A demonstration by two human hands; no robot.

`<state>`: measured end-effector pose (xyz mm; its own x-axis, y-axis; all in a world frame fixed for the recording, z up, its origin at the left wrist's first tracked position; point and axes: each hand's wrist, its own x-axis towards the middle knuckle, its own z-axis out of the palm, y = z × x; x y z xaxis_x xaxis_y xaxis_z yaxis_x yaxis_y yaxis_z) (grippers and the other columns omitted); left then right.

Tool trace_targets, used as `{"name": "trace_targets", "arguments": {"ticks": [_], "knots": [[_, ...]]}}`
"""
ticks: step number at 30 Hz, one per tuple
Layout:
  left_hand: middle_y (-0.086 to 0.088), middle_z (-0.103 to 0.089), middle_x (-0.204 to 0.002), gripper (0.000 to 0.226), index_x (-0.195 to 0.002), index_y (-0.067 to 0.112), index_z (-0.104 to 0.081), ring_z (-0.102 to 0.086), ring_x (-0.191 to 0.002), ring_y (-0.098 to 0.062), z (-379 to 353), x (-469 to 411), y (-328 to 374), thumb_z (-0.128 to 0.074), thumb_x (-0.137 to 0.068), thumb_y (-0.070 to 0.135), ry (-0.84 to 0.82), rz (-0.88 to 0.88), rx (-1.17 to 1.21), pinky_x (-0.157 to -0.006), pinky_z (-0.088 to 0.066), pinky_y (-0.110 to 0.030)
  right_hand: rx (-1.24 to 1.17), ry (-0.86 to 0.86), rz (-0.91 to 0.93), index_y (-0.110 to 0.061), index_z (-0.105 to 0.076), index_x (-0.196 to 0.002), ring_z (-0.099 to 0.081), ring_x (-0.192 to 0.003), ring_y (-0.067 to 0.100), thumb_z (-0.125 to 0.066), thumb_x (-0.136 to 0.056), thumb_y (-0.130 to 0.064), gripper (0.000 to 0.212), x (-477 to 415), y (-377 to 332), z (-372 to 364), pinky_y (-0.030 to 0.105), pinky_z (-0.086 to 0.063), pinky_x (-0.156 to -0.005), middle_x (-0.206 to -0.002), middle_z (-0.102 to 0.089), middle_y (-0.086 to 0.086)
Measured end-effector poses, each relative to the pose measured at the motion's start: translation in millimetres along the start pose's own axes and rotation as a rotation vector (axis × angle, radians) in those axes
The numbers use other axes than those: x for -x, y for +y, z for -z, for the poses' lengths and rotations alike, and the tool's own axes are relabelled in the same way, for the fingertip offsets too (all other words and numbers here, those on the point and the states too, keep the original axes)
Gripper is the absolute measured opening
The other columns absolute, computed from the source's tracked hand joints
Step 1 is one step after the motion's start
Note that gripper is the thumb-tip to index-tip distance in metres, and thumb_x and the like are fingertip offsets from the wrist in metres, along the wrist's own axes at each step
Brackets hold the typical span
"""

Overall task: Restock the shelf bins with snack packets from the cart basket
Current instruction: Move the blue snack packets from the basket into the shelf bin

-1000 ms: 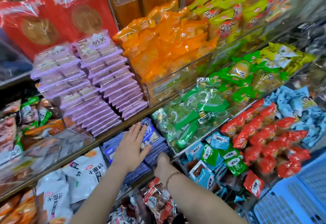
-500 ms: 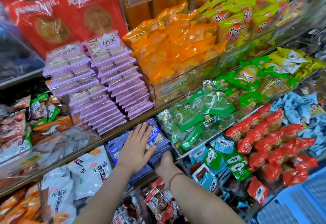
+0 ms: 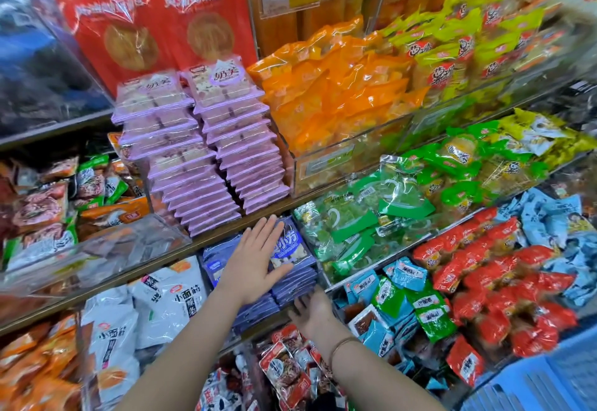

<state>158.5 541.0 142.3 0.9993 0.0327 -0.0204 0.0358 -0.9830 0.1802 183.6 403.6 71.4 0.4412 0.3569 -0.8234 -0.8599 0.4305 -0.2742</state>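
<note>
**Blue stack squared off, both hands free**

The left grip (image 3: 255, 265) lies flat and wide, fingers straight, palm on top of the blue packets (image 3: 292, 249) in their slot on the shelf (image 3: 97, 291). The right grip (image 3: 315, 313) sits just below and in front of it. Its fingers look extended against the front edge of the same stack, though shadow hides their tips. Neither grip holds a packet.

Over the last second the left grip has stayed on the stack top, barely shifting. The right grip has come round from the stack's right side to its front. The stack under the left grip now looks level, with its edges lined up.

This reads as tidying rather than loading: the blue packets are already placed and are being pushed back and pressed flat. That slot is probably finished.

The basket (image 3: 549, 384) shows only as a blue corner well to the right of the right grip, its contents out of view. The next likely move is a reach that way for more stock.
</note>
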Motion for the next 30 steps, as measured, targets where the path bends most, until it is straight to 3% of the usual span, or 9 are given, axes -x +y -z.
{"name": "trace_targets", "arguments": {"ticks": [4, 6, 10, 14, 17, 20, 23, 26, 30], "knots": [[-0.002, -0.009, -0.16, 0.074, -0.152, 0.014, -0.018, -0.009, -0.147, -0.018, 13.6, 28.3, -6.9, -0.025, -0.094, 0.06, 0.159, 0.094, 0.091, -0.119, -0.01, -0.037, 0.134, 0.085, -0.091, -0.006, -0.056, -0.108, -0.05, -0.069, 0.018, -0.034, -0.102, -0.026, 0.031, 5.6, 30.4, 13.6, 0.033, -0.045, -0.072, -0.079, -0.055, 0.007], [-0.007, -0.018, -0.158, 0.074, -0.149, 0.01, -0.027, -0.02, -0.145, -0.024, 12.0, 48.7, -14.4, -0.028, -0.092, 0.057, 0.147, 0.152, 0.072, -0.117, -0.015, -0.036, 0.184, 0.094, -0.151, -0.009, -0.057, -0.091, -0.044, -0.065, 0.017, -0.035, -0.1, -0.023, 0.028, 5.0, 49.3, 10.1, 0.034, -0.043, -0.07, -0.071, -0.051, 0.006], [-0.002, 0.0, -0.158, 0.087, -0.152, 0.016, -0.012, -0.006, -0.148, -0.021, -4.6, 71.6, -24.7, 0.001, -0.085, 0.071, -0.008, 0.161, -0.073, -0.119, 0.001, -0.034, 0.146, 0.041, -0.191, -0.009, -0.058, -0.115, -0.054, -0.086, 0.019, -0.033, -0.102, -0.027, 0.033, -7.9, 73.8, -17.1, 0.036, -0.044, -0.094, -0.099, -0.058, 0.008], [0.005, 0.008, -0.156, 0.085, -0.149, 0.026, 0.002, 0.011, -0.145, -0.014, -2.3, 62.2, -47.7, 0.013, -0.079, 0.074, -0.015, 0.14, -0.128, -0.117, 0.011, -0.035, 0.102, -0.063, -0.147, -0.012, -0.061, -0.096, -0.059, -0.087, 0.021, -0.032, -0.103, -0.024, 0.032, -19.2, 86.0, -45.9, 0.032, -0.048, -0.075, -0.094, -0.064, 0.007], [0.005, 0.003, -0.156, 0.081, -0.149, 0.026, -0.005, 0.004, -0.145, -0.016, 5.5, 60.5, -64.9, 0.0, -0.084, 0.073, -0.03, 0.099, -0.132, -0.117, 0.006, -0.038, 0.18, -0.032, -0.172, -0.009, -0.054, -0.117, -0.053, -0.117, 0.026, -0.034, -0.103, -0.024, 0.029, -18.5, 82.6, -39.1, 0.037, -0.045, -0.092, -0.117, -0.058, 0.011], [0.005, 0.001, -0.156, 0.075, -0.149, 0.026, -0.005, 0.002, -0.144, -0.014, 6.4, 64.3, -64.5, -0.022, -0.088, 0.066, -0.018, 0.078, -0.088, -0.117, 0.001, -0.036, 0.537, -0.013, -0.137, -0.008, -0.047, -0.13, -0.049, -0.125, 0.029, -0.038, -0.102, -0.021, 0.033, -14.0, 68.7, -18.3, 0.036, -0.045, -0.094, -0.133, -0.05, 0.015], [-0.012, -0.031, -0.152, 0.074, -0.145, 0.008, -0.035, -0.029, -0.141, -0.029, 7.9, 67.1, -50.9, -0.053, -0.087, 0.05, 0.052, 0.099, -0.031, -0.114, -0.024, -0.045, 1.023, -0.129, 0.111, -0.011, -0.06, -0.101, -0.059, -0.102, 0.025, -0.048, -0.096, -0.011, 0.013, -0.4, 54.1, 0.4, 0.024, -0.048, -0.079, -0.101, -0.062, 0.012], [-0.024, -0.059, -0.127, 0.072, -0.124, -0.005, -0.059, -0.059, -0.114, -0.04, 6.8, 63.5, -32.8, -0.082, -0.068, 0.034, 0.13, 0.104, -0.06, -0.093, -0.046, -0.055, 1.465, -0.324, 0.554, -0.014, -0.065, -0.093, -0.055, -0.079, 0.005, -0.055, -0.09, -0.012, 0.01, 19.1, 34.0, 12.6, 0.017, -0.04, -0.072, -0.085, -0.061, -0.006], [-0.026, -0.053, -0.133, 0.086, -0.127, -0.008, -0.054, -0.053, -0.122, -0.04, 4.9, 65.9, -21.7, -0.083, -0.065, 0.044, 0.221, 0.121, -0.007, -0.099, -0.044, -0.055, 1.7, -0.433, 1.276, -0.015, -0.057, -0.092, -0.053, -0.085, 0.016, -0.059, -0.082, -0.014, 0.011, 48.7, 9.2, -17.7, 0.029, -0.044, -0.075, -0.091, -0.056, 0.0]]}}
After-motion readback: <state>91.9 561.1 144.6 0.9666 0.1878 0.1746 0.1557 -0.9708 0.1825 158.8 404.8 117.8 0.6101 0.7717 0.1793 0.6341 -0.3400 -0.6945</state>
